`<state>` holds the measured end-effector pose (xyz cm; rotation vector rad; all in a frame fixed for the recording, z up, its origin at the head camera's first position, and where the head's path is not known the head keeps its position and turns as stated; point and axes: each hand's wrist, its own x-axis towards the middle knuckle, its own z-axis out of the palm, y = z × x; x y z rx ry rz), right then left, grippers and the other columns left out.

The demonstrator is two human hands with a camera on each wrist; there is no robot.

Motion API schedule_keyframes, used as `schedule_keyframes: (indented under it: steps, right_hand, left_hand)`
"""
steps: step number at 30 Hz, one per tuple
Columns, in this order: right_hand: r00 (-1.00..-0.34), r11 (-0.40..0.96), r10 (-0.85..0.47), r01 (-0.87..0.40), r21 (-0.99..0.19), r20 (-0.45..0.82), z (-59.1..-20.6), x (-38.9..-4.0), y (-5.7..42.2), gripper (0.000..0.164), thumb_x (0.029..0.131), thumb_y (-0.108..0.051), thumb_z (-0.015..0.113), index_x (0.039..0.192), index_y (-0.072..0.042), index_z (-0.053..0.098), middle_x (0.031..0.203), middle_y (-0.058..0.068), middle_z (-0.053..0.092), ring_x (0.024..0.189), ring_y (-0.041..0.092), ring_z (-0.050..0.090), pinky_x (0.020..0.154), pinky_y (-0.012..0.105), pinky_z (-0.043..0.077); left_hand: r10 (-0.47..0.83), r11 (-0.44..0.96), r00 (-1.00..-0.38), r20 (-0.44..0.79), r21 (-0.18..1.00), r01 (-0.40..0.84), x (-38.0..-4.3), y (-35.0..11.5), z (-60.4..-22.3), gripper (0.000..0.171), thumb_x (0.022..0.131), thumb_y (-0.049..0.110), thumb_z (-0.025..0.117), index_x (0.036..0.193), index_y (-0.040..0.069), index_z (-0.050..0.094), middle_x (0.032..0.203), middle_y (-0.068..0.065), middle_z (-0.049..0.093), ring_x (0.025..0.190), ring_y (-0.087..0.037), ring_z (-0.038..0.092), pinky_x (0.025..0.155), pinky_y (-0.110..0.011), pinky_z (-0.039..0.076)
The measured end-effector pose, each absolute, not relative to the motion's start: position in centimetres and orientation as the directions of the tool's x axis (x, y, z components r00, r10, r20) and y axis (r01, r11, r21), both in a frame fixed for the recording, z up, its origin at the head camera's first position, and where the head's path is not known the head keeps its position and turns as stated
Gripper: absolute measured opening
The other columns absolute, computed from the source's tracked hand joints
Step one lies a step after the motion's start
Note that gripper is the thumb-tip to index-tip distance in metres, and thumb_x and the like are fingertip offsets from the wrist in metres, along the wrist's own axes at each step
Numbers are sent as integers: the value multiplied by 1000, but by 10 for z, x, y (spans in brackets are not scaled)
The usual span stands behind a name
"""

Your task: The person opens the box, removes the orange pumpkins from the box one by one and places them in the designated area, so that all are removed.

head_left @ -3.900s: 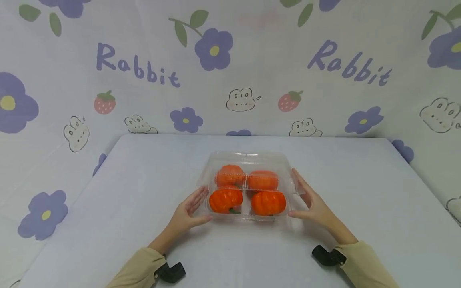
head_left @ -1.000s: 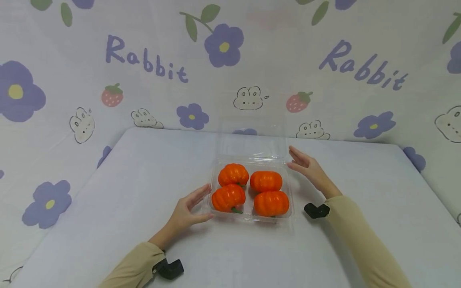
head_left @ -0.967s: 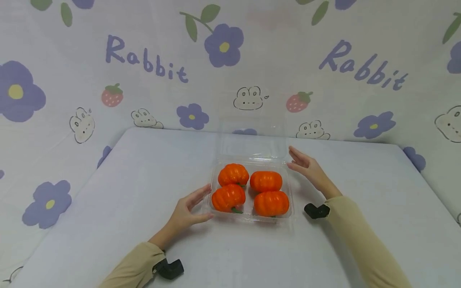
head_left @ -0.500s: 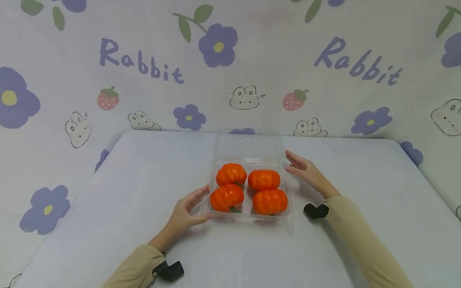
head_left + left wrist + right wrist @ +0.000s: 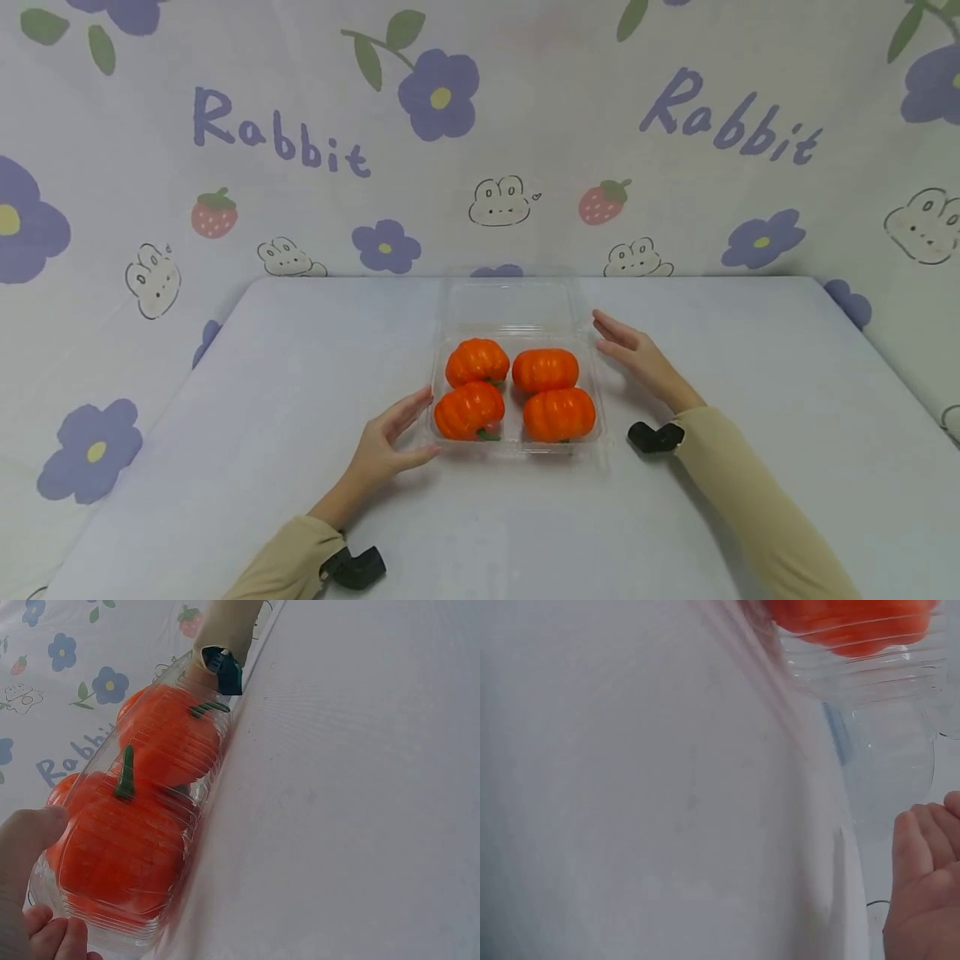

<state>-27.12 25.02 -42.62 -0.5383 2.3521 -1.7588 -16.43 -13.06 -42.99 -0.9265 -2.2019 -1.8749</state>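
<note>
A clear plastic clamshell box (image 5: 517, 446) sits at the middle of the table, its lid (image 5: 510, 304) folded back towards the wall. Inside are several orange pumpkins (image 5: 558, 414) with green stems. My left hand (image 5: 382, 442) holds the box at its front left corner, thumb at the front and fingers along the left side. In the left wrist view the thumb (image 5: 37, 829) overlaps the upper edge of the box, close to a pumpkin (image 5: 120, 847). Off the lid's right side, my right hand (image 5: 641, 358) is held with fingers extended, grasping nothing.
A white cloth covers the table (image 5: 300, 350). Behind it hangs a backdrop (image 5: 540, 108) printed with flowers, rabbits and strawberries. Each sleeve cuff carries a black wrist piece, one at the left (image 5: 356, 568) and one at the right (image 5: 654, 437).
The lid, earlier raised over the rear pumpkins, has swung back and sunk lower behind the box. My right hand has moved from the box's right side to beside the lid. The left hand stays put.
</note>
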Motion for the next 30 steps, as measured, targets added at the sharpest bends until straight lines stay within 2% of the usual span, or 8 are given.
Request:
schedule_keyframes:
  steps: [3,8,10,14,19,26,30]
  right_hand:
    - [-919,248,-379,-211,-946,106,-423,-274,252,56,93,-13,47,142,-4,21,143,17,21,130,26,22,103,45,19]
    - [-896,241,-408,-291,-926,176,-397,-264,250,58,93,-15,50,142,-4,20,145,13,20,130,25,21,102,39,23]
    - [-867,199,-440,-349,-916,234,-385,-258,247,59,92,-12,50,142,-4,21,146,11,19,131,23,20,103,33,24]
    - [-765,60,-560,-421,-905,318,-372,-244,241,62,89,-4,52,141,1,18,145,15,18,131,23,19,102,26,24]
    - [-667,-76,-648,-422,-903,367,-376,-222,233,65,87,-7,55,139,7,18,144,17,19,131,22,19,103,29,23]
    - [-619,-163,-674,-407,-899,403,-390,-193,228,63,86,-6,58,134,13,23,142,13,27,129,20,25,102,31,25]
    - [-594,-169,-689,-425,-890,414,-391,-187,227,57,85,-3,60,130,15,30,139,16,32,127,21,29,101,32,27]
  left_hand:
    - [374,58,-810,452,860,507,-164,-130,-426,66,65,-20,68,123,-19,38,124,-35,40,115,-41,39,96,-43,30]
    - [382,51,-793,475,846,531,-166,-129,-422,65,63,-22,68,121,-21,38,122,-38,38,114,-43,39,95,-44,31]
    - [382,51,-785,487,837,544,-167,-129,-422,65,63,-22,68,121,-21,39,121,-39,38,114,-42,39,96,-40,31]
    - [390,34,-762,517,819,573,-168,-129,-422,61,62,-23,67,117,-24,41,121,-40,37,114,-43,39,97,-34,33]
    - [397,32,-755,522,814,579,-166,-131,-424,58,63,-22,68,116,-24,42,121,-39,38,115,-40,40,96,-30,34]
    - [389,56,-771,504,822,566,-166,-135,-441,61,64,-17,71,119,-18,45,121,-36,41,117,-33,42,95,-33,35]
    - [377,65,-775,506,821,568,-172,-136,-448,62,65,-12,73,121,-15,46,123,-33,42,117,-29,42,96,-28,34]
